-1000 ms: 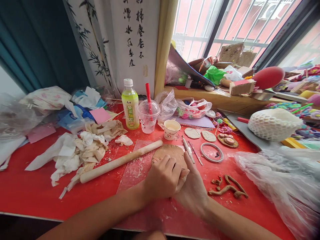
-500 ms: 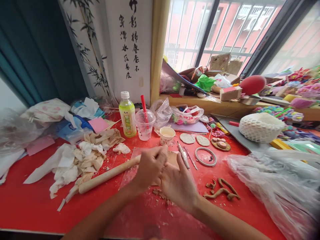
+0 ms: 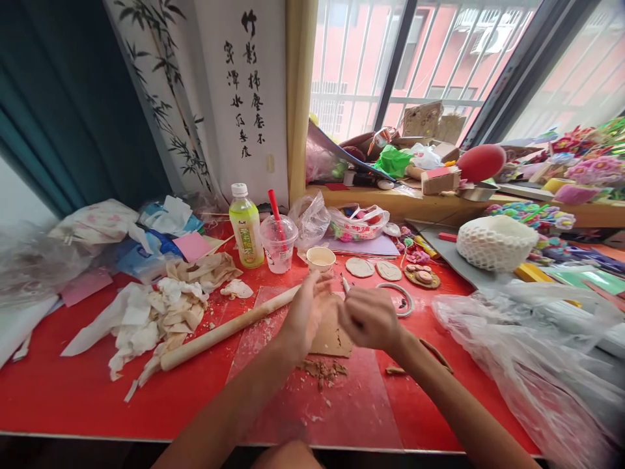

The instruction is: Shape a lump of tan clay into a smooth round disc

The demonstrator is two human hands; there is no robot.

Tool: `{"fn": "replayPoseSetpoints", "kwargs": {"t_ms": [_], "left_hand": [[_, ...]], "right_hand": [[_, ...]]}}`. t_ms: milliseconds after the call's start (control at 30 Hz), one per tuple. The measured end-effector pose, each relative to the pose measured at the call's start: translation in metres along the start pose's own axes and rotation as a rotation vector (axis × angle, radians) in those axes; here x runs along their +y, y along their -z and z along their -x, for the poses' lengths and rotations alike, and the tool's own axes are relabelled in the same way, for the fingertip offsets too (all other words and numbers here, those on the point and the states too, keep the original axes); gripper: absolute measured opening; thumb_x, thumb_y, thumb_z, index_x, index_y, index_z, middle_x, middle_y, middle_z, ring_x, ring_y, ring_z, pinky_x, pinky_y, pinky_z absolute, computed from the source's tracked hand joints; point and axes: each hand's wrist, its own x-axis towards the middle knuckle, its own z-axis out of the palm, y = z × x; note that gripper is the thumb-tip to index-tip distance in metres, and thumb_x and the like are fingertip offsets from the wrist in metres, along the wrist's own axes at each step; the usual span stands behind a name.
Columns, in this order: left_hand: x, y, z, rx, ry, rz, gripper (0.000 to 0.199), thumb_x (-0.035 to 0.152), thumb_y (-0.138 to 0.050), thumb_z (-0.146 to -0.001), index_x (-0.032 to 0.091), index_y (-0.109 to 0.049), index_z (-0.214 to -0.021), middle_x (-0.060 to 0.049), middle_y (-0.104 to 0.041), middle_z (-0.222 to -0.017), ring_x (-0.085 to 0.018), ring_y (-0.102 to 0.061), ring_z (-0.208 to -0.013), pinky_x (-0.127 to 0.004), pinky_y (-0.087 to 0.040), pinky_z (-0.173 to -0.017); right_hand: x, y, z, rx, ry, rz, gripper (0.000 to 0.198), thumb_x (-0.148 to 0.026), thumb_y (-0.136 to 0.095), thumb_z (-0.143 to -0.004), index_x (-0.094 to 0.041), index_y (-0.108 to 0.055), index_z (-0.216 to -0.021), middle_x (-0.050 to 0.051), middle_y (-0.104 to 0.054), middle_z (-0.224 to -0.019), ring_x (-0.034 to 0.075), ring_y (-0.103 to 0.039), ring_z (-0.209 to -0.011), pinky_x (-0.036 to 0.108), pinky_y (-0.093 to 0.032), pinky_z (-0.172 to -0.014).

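My left hand [image 3: 306, 314] is raised above the clay slab, palm turned inward, fingers stretched out and apart, with nothing seen in it. Just to its right, my right hand [image 3: 372, 317] is curled into a fist; whatever lies inside the fingers, if anything, is hidden. Between and below the hands lies a flat brown clay slab [image 3: 332, 340] with a small mark near its right side. Clay crumbs [image 3: 322, 371] are scattered in front of it on a clear sheet [image 3: 356, 407]. Behind my right hand, a slim pale tool [image 3: 344, 283] shows only partly.
A rolling pin [image 3: 229, 332] lies left of the slab. Behind stand a paper cup [image 3: 321, 259], a plastic cup [image 3: 279, 251] and a drink bottle [image 3: 247, 231]. Pale clay discs [image 3: 360, 267], a ring [image 3: 409, 301], crumpled tissues [image 3: 141, 326] and plastic film [image 3: 517, 358] lie around.
My left hand has gone from closed fingers to stretched out, and my right from an open palm to a fist. The hands have moved apart, and the view has shifted slightly.
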Motion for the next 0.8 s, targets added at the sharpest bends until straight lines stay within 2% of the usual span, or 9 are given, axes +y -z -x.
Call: {"fn": "replayPoseSetpoints", "kwargs": {"t_ms": [33,100,167,200,267,367,467,633,800], "left_hand": [[0.0,-0.002,-0.001,-0.015,0.109,0.128,0.032,0.036,-0.033,-0.09,0.016,-0.059,-0.086,-0.007,-0.06,-0.087,-0.017,-0.061,-0.088,-0.031,-0.049,-0.087],[-0.001,-0.006,-0.001,-0.027,0.164,0.224,0.038,0.036,-0.028,-0.09,0.018,-0.059,-0.076,-0.003,-0.057,-0.071,-0.016,-0.061,-0.07,-0.028,-0.052,-0.07],[-0.002,-0.005,0.003,0.004,0.112,0.296,0.036,0.035,-0.03,-0.09,0.021,-0.056,-0.069,0.001,-0.051,-0.059,-0.014,-0.056,-0.057,-0.024,-0.05,-0.057],[-0.003,-0.003,0.007,0.027,0.097,0.349,0.035,0.034,-0.032,-0.09,0.021,-0.052,-0.063,0.003,-0.046,-0.051,-0.012,-0.051,-0.049,-0.023,-0.046,-0.051],[-0.006,0.001,0.013,0.069,0.081,0.442,0.04,0.03,-0.036,-0.089,0.02,-0.037,-0.051,0.006,-0.032,-0.04,-0.008,-0.036,-0.036,-0.019,-0.038,-0.044],[-0.011,0.008,0.016,0.121,0.044,0.506,0.044,0.025,-0.039,-0.085,0.02,-0.021,-0.046,0.008,-0.021,-0.035,-0.003,-0.022,-0.031,-0.017,-0.032,-0.04],[-0.007,0.014,0.006,0.197,-0.026,0.525,0.036,0.024,-0.046,-0.078,0.019,-0.027,-0.049,0.008,-0.031,-0.036,-0.003,-0.028,-0.03,-0.016,-0.025,-0.036],[0.021,0.021,-0.021,0.24,-0.151,0.546,0.027,0.025,-0.053,-0.071,0.019,-0.035,-0.053,0.008,-0.038,-0.037,-0.005,-0.031,-0.027,-0.017,-0.016,-0.032],[0.016,0.016,-0.035,0.205,-0.186,0.641,0.023,0.028,-0.059,-0.071,0.017,-0.043,-0.059,0.008,-0.045,-0.043,-0.004,-0.042,-0.033,-0.015,-0.029,-0.036]], "right_hand": [[-0.007,-0.003,0.001,-0.063,0.152,0.17,0.027,-0.033,-0.066,-0.069,-0.021,-0.055,-0.047,-0.002,-0.049,-0.044,0.009,-0.044,-0.044,0.022,-0.049,-0.051],[-0.018,-0.012,0.001,-0.198,0.553,0.652,0.016,-0.033,-0.063,-0.074,-0.017,-0.067,-0.071,0.005,-0.066,-0.072,0.016,-0.06,-0.074,0.033,-0.051,-0.082],[-0.021,-0.02,-0.003,-0.221,0.861,1.11,0.038,-0.037,-0.052,-0.085,-0.014,-0.059,-0.114,0.012,-0.06,-0.118,0.024,-0.05,-0.116,0.048,-0.034,-0.106],[-0.019,-0.023,-0.006,-0.178,0.904,1.243,0.05,-0.04,-0.049,-0.087,-0.013,-0.047,-0.129,0.014,-0.048,-0.134,0.026,-0.037,-0.129,0.051,-0.024,-0.111],[-0.011,-0.025,-0.013,-0.059,0.874,1.341,0.063,-0.043,-0.047,-0.089,-0.012,-0.03,-0.141,0.015,-0.033,-0.145,0.027,-0.022,-0.137,0.054,-0.012,-0.115],[0.0,-0.025,-0.02,-0.024,0.775,1.22,0.064,-0.041,-0.048,-0.088,-0.021,-0.023,-0.144,0.01,-0.028,-0.148,0.026,-0.018,-0.139,0.053,-0.004,-0.116],[0.004,-0.019,-0.024,0.009,0.639,0.941,0.062,-0.041,-0.049,-0.087,-0.029,-0.024,-0.143,0.005,-0.026,-0.149,0.023,-0.017,-0.139,0.049,-0.008,-0.116],[0.016,0.016,-0.046,0.287,0.32,0.564,0.061,-0.049,-0.043,-0.088,-0.025,-0.024,-0.142,0.009,-0.025,-0.147,0.023,-0.02,-0.138,0.048,-0.019,-0.112],[0.054,0.046,-0.074,0.161,0.125,0.555,0.091,-0.047,-0.074,-0.062,-0.02,-0.032,-0.138,0.016,-0.04,-0.138,0.032,-0.033,-0.131,0.052,-0.024,-0.108]]}}
